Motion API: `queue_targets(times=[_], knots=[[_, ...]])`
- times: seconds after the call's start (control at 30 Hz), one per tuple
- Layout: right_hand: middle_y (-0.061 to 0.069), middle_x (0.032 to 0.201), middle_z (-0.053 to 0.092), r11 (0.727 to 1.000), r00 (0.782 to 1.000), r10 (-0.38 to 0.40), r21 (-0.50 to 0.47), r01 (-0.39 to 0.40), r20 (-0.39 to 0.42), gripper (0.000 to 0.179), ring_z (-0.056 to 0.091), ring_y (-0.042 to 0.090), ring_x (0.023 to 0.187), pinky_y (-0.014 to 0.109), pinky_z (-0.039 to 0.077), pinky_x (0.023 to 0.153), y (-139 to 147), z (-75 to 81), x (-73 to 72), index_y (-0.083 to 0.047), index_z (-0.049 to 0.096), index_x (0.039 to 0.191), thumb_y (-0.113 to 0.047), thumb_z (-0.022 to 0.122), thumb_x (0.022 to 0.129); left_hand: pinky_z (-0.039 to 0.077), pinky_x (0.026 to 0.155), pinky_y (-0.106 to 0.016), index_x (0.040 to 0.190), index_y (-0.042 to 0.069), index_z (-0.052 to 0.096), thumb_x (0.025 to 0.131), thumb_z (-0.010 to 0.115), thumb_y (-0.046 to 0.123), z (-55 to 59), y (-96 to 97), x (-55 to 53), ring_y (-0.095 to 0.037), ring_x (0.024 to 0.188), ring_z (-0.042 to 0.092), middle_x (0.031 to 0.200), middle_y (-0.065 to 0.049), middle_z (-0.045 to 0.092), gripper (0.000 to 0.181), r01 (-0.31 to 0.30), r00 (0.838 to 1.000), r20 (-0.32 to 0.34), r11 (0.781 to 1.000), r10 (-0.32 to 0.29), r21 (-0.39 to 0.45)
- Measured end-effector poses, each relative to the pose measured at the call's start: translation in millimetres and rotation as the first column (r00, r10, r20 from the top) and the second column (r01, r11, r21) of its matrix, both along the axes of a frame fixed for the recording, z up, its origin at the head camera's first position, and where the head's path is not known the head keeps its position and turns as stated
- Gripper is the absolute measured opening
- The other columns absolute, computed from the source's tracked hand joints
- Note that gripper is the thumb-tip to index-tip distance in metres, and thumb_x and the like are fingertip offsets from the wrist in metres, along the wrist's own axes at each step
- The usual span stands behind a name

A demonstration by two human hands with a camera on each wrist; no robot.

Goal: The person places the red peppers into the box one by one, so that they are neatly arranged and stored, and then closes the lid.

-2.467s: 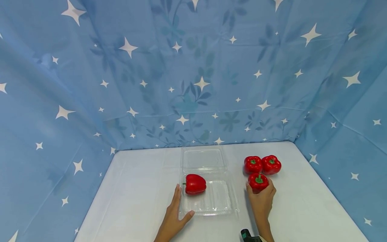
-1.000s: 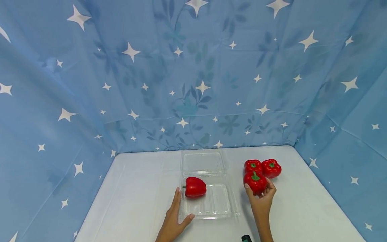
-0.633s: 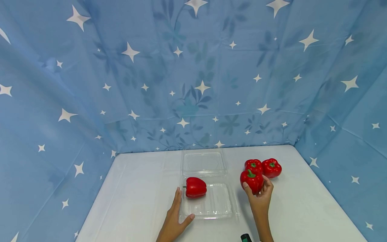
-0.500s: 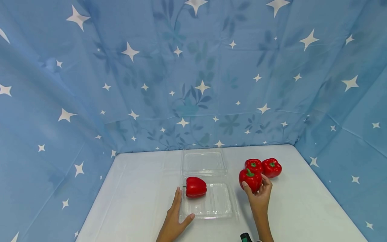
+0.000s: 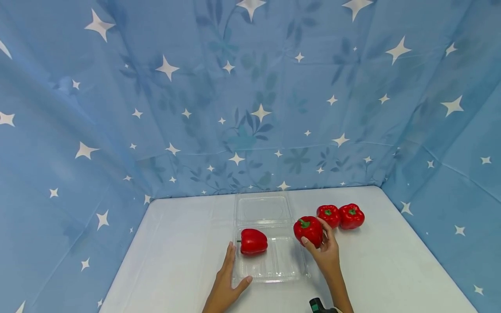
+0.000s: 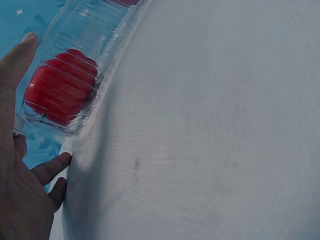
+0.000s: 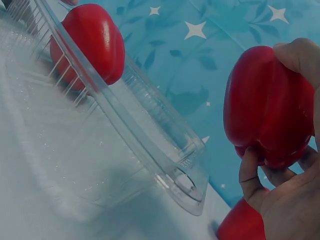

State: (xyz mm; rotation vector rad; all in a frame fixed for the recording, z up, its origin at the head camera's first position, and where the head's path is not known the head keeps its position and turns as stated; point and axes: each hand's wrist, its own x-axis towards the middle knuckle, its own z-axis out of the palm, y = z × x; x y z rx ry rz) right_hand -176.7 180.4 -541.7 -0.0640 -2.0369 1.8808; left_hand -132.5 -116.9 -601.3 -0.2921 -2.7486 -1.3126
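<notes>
My right hand (image 5: 326, 254) grips a red bell pepper (image 5: 308, 231), its green stem tilted up and left, raised beside the right edge of a clear plastic clamshell container (image 5: 279, 261). In the right wrist view the fingers curl under this pepper (image 7: 267, 107) and the thumb lies along its side. Another bell pepper (image 5: 253, 242) lies on its side in the left part of the container, stem to the left. My left hand (image 5: 225, 284) rests at the container's left front corner, fingers straight and thumb spread. Through the clear wall, the left wrist view shows the pepper (image 6: 65, 85) inside.
Two more red bell peppers, one (image 5: 328, 215) touching the other (image 5: 351, 216), stand at the back right of the white table (image 5: 172, 252). The container's lid (image 5: 263, 208) lies folded back behind its base. A blue starry curtain (image 5: 250, 95) encloses the table's back and sides.
My right hand took hold of the front pepper of the right-hand group, lifted it and carried it left to the container's right edge. The left hand has stayed by the container.
</notes>
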Motion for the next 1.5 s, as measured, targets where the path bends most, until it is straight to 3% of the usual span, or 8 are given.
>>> queue_targets(times=[0.5,0.6,0.67,0.77,0.9,1.0,1.2,1.5], knots=[[0.009,0.145,0.042,0.988,0.994,0.105,0.114,-0.105,0.002,0.058,0.039,-0.01,0.122,0.005,0.046,0.087,-1.0,-0.6,-5.9,-0.009,0.036,0.146,-0.011,0.061,0.094,0.036,0.109,-0.057,0.158,0.02,0.012,0.086,0.068,0.05,2.2,-0.1,1.0,-0.03,0.147,0.025,0.166,-0.002,0.012,0.096,-0.003,1.0,-0.028,1.0,0.004,0.01],[0.002,0.144,0.04,0.983,0.983,0.181,0.005,-0.181,0.006,0.056,0.042,-0.004,0.124,0.014,0.053,0.086,-1.1,1.5,-5.7,-0.011,0.03,0.149,-0.012,0.053,0.099,0.036,0.109,-0.058,0.158,0.021,0.012,0.086,0.068,0.05,1.7,-0.2,1.0,-0.03,0.147,0.025,0.166,-0.002,0.012,0.096,-0.006,1.0,-0.029,1.0,0.006,0.01],[-0.003,0.142,0.038,0.961,0.968,0.25,-0.123,-0.249,-0.001,0.055,0.043,0.001,0.125,0.022,0.057,0.085,-1.2,3.7,-5.7,-0.011,0.023,0.151,-0.012,0.048,0.101,0.036,0.109,-0.058,0.158,0.02,0.012,0.086,0.068,0.05,1.1,-0.3,0.8,-0.03,0.147,0.025,0.166,-0.001,0.012,0.096,-0.007,1.0,-0.026,1.0,0.007,0.007],[-0.003,0.142,0.036,0.878,0.939,0.34,-0.342,-0.334,-0.042,0.054,0.045,0.009,0.126,0.034,0.059,0.085,-1.1,7.5,-5.5,-0.013,0.016,0.153,-0.011,0.039,0.104,0.037,0.109,-0.057,0.158,0.021,0.012,0.086,0.068,0.05,1.2,0.0,0.7,-0.03,0.147,0.026,0.166,-0.001,0.012,0.096,-0.008,1.0,-0.02,1.0,0.008,0.003],[-0.003,0.142,0.034,0.808,0.927,0.372,-0.474,-0.35,-0.051,0.054,0.045,0.011,0.125,0.032,0.059,0.087,-0.6,11.4,-4.0,-0.019,0.014,0.154,-0.011,0.035,0.104,0.038,0.108,-0.058,0.158,0.021,0.012,0.086,0.068,0.051,2.6,0.1,1.1,-0.031,0.147,0.026,0.166,0.0,0.012,0.096,-0.006,1.0,-0.014,1.0,0.007,0.002],[-0.004,0.14,0.035,0.847,0.939,0.342,-0.441,-0.296,0.026,0.062,0.044,0.012,0.124,0.029,0.059,0.085,-2.2,14.3,-4.1,-0.024,0.017,0.152,-0.007,0.048,0.1,0.037,0.109,-0.058,0.158,0.021,0.012,0.086,0.068,0.05,3.0,-0.5,0.8,-0.031,0.147,0.026,0.166,-0.001,0.012,0.096,-0.005,1.0,-0.017,1.0,0.005,-0.001],[0.002,0.14,0.037,0.973,0.964,0.208,-0.137,-0.186,0.168,0.08,0.04,0.021,0.126,0.028,0.061,0.08,-7.5,16.1,-7.4,-0.018,0.024,0.142,-0.007,0.076,0.082,0.037,0.108,-0.058,0.158,0.021,0.012,0.086,0.068,0.05,2.3,-0.7,-0.4,-0.031,0.147,0.026,0.166,0.0,0.012,0.096,-0.013,1.0,-0.019,1.0,0.012,-0.003],[0.011,0.141,0.043,0.974,0.975,0.168,0.127,-0.187,0.148,0.082,0.044,0.029,0.127,0.042,0.057,0.092,-10.7,9.8,-9.5,-0.009,0.034,0.14,-0.013,0.084,0.075,0.038,0.108,-0.058,0.158,0.022,0.012,0.086,0.067,0.051,2.3,0.7,2.0,-0.031,0.147,0.026,0.166,0.0,0.012,0.095,-0.012,1.0,-0.004,1.0,0.012,0.0]])
